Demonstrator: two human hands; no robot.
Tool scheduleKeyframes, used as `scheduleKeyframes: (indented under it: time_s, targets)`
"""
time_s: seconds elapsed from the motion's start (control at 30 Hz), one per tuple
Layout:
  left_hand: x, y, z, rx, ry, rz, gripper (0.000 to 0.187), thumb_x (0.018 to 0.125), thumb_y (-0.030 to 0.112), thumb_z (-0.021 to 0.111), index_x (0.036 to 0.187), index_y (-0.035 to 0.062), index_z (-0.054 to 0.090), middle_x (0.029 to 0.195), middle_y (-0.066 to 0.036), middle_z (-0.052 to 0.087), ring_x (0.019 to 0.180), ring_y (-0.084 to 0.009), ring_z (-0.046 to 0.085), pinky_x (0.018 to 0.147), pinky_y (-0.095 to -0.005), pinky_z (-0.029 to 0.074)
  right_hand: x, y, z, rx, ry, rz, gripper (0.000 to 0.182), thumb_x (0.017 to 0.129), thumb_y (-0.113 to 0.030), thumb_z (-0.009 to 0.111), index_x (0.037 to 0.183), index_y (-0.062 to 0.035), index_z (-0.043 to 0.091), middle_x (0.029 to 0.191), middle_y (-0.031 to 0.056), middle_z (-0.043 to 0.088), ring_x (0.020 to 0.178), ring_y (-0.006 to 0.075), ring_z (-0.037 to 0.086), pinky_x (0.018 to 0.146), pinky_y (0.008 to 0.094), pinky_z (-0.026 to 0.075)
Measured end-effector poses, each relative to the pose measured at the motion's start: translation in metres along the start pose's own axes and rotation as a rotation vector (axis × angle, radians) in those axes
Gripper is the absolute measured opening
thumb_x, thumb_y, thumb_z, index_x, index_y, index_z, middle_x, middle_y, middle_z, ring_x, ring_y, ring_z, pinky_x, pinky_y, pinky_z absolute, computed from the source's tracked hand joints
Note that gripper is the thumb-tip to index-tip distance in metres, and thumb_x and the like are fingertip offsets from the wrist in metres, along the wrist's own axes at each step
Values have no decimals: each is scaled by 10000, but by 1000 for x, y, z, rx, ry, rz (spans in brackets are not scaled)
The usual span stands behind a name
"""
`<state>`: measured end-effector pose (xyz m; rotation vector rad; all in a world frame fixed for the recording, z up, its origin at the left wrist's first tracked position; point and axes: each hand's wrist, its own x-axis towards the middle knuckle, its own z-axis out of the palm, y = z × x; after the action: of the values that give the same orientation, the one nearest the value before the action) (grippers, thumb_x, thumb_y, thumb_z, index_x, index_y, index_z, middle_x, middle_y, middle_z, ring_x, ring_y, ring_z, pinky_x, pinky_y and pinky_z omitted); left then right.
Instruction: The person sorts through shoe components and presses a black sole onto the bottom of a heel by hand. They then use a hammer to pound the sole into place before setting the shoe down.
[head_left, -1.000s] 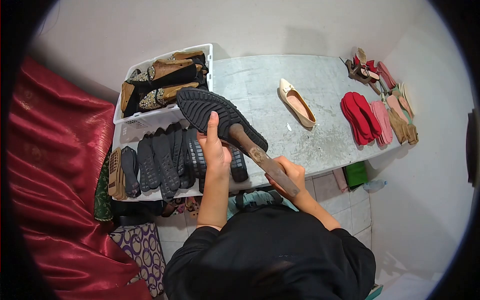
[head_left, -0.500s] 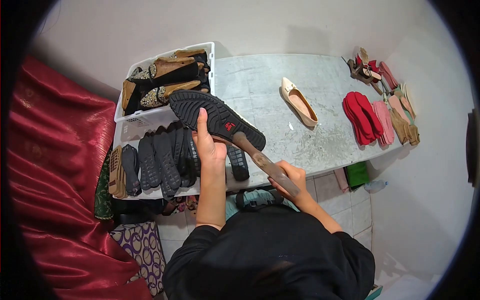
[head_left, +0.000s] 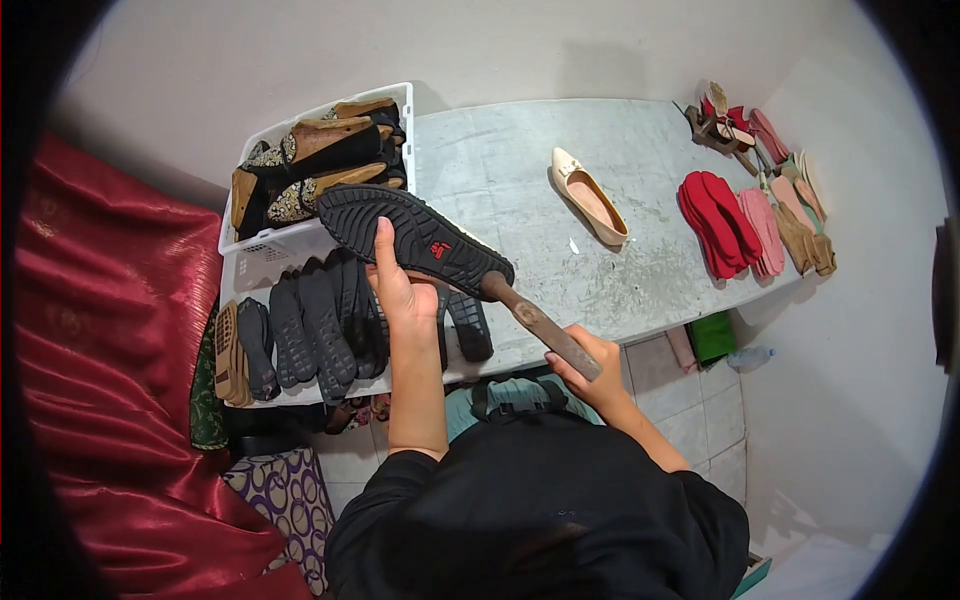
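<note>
My left hand [head_left: 402, 290] is closed around a shoe, its ridged black sole [head_left: 385, 225] turned up and a red mark near its middle. The thumb lies across the sole. In my right hand [head_left: 592, 372], closed around the wooden handle, is a hammer [head_left: 540, 325] with a worn brown surface. Its far end is at the heel end of the sole; whether it touches cannot be made out. Beyond the hands, a cream flat shoe with a bow [head_left: 588, 197] rests on the table. The held shoe's upper is mostly hidden beneath the sole.
A white basket [head_left: 408, 130] of dark, patterned shoes stands at the table's back left. Several black soles [head_left: 325, 325] line the front left edge. Red soles [head_left: 718, 225] and pink soles [head_left: 762, 232] lie right on the grey-white table [head_left: 480, 150]. A red curtain [head_left: 120, 350] hangs left.
The hammer's end has moved from beside the red mark to the heel end of the sole. My left hand keeps its hold; the whole view has shifted slightly.
</note>
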<state>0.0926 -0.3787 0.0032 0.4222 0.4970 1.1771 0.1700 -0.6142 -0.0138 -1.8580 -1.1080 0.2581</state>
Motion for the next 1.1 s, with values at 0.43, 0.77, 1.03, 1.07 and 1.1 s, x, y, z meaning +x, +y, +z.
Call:
scheduleKeyframes:
  time_s: [0.43, 0.77, 1.03, 1.07, 1.1]
  targets:
    - [-12, -12, 2, 27, -55, -65, 277, 812, 198, 630, 1035, 50, 560, 958, -68, 615, 854, -199, 606, 741, -346, 516, 10, -10, 5, 76, 50, -22, 229, 700, -185, 689, 838, -50, 564, 685, 119, 608, 605, 276, 616, 527, 305, 462]
    - [-18, -16, 7, 37, -177, -96, 245, 805, 82, 623, 1037, 58, 550, 990, -47, 589, 874, -157, 584, 778, -291, 490, 34, -21, 6, 57, 118, -142, 230, 682, -136, 697, 851, -52, 565, 650, 110, 593, 578, 250, 610, 510, 293, 455]
    - [-21, -18, 4, 158, -246, -62, 268, 797, 73, 628, 1052, 42, 551, 994, -50, 601, 886, -156, 591, 798, -291, 481, 47, -26, 0, 15, 201, -202, 239, 679, -146, 704, 841, -41, 563, 642, 111, 583, 570, 250, 605, 511, 281, 453]
    - [-21, -20, 2, 157, -243, -64, 268, 797, 73, 628, 1052, 42, 551, 994, -50, 601, 886, -156, 591, 798, -291, 481, 49, -30, -1, 49, 189, -182, 229, 676, -144, 705, 830, -45, 567, 639, 106, 582, 574, 244, 607, 518, 275, 455]
    - [-22, -24, 0, 205, -287, -60, 274, 786, 69, 640, 1046, 39, 555, 983, -46, 604, 877, -148, 590, 794, -285, 478, 52, -30, -2, 48, 188, -181, 229, 676, -144, 705, 830, -45, 567, 639, 106, 582, 574, 244, 607, 518, 275, 455]
